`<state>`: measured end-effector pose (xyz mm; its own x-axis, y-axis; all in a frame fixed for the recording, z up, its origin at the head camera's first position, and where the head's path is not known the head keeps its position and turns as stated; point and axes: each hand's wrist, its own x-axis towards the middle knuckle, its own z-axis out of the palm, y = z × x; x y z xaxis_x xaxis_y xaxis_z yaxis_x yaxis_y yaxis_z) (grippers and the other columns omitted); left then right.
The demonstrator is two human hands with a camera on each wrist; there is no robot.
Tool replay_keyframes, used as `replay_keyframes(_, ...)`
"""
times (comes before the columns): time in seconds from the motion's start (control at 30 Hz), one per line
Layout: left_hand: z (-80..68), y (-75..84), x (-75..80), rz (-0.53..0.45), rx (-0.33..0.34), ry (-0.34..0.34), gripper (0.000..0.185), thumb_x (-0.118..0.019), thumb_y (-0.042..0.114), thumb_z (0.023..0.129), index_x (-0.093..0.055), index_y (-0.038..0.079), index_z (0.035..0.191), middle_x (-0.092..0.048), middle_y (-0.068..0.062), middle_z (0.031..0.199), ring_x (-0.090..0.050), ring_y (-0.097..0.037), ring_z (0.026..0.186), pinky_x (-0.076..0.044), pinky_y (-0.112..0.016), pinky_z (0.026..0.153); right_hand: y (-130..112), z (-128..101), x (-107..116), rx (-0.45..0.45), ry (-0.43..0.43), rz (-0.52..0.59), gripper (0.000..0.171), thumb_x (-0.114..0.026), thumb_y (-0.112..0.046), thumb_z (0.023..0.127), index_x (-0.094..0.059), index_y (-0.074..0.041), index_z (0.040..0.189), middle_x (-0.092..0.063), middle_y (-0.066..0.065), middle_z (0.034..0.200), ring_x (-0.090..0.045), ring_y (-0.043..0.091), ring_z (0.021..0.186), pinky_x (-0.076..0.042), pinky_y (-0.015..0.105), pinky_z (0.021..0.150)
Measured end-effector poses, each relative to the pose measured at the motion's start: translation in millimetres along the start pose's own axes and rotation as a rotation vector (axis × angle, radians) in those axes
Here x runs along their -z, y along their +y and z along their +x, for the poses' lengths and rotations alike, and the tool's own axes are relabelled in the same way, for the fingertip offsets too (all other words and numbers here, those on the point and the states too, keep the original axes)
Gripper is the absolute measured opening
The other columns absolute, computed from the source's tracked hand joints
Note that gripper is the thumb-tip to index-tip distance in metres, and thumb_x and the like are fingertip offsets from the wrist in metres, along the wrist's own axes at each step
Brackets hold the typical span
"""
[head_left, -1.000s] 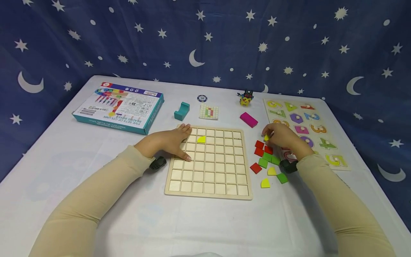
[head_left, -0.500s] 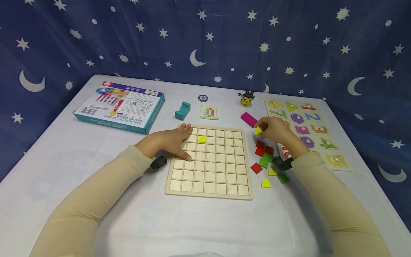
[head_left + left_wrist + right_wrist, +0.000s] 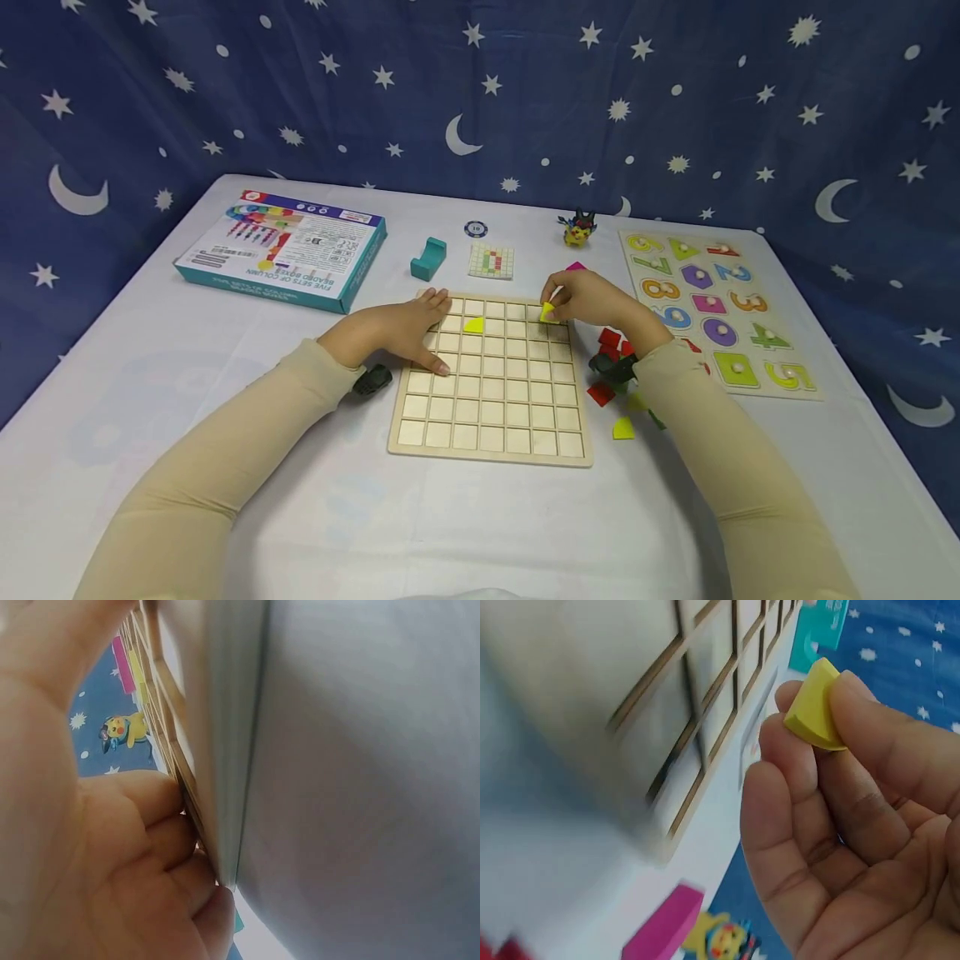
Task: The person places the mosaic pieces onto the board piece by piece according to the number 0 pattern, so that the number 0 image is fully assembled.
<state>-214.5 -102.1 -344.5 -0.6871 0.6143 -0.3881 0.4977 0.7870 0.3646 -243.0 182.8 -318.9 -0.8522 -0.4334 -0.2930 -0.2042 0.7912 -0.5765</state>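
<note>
One yellow piece (image 3: 472,325) is already seated in the grid board (image 3: 491,379); nearly every cell is left bare. A second yellow quarter-round piece (image 3: 547,312) is pinched in the right hand (image 3: 592,302) over the board's 1 o'clock corner — edge-on, no long axis readable. The left hand (image 3: 397,332) is laid flat at 10 o'clock, fingers straight. More pieces (image 3: 609,343) lie on the counter (image 3: 225,467) at 3 o'clock.

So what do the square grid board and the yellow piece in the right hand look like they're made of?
The square pale grid board looks like unfinished light wood or plywood: matt, with dark-edged cut lines between its cells. The yellow quarter-round piece, pinched by the right hand, looks like painted wood, matt and even in colour, though plastic can't be excluded.
</note>
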Motion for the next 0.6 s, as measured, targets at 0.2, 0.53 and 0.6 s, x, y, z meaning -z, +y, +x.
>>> replay_keyframes(0.2,-0.8,-0.7,0.3,0.002,-0.001,-0.001,0.113,-0.07,0.054,0.073,-0.004,-0.003,0.146,0.004,-0.017,0.153,0.007,-0.032,0.142,-0.005,-0.044,0.115,-19,10,-13,0.079,-0.018,-0.006,0.014,-0.07,-0.005,0.079,-0.063,-0.003,0.091,-0.059,0.007,0.088,-0.054,0.019,0.079,-0.046,0.026,0.065)
replay_keyframes(0.53,1.0,-1.2,-0.4,-0.006,0.002,-0.002,0.113,-0.07,0.054,0.073,-0.005,-0.003,0.146,0.004,-0.017,0.154,0.007,-0.031,0.142,-0.004,-0.043,0.115,-30,25,-25,-0.022,-0.02,-0.004,0.009,-0.07,-0.005,0.079,-0.067,-0.003,0.087,-0.062,0.003,0.074,-0.054,0.011,0.065,-0.046,0.021,0.059)
replay_keyframes(0.6,0.9,-1.4,-0.3,-0.005,0.0,-0.002,0.113,-0.07,0.053,0.073,-0.005,-0.003,0.146,0.004,-0.017,0.153,0.007,-0.032,0.142,-0.004,-0.043,0.115,-30,26,-25,-0.039,-0.029,-0.009,0.009,-0.07,-0.005,0.079,-0.068,-0.002,0.087,-0.063,0.004,0.073,-0.054,0.011,0.063,-0.046,0.021,0.058)
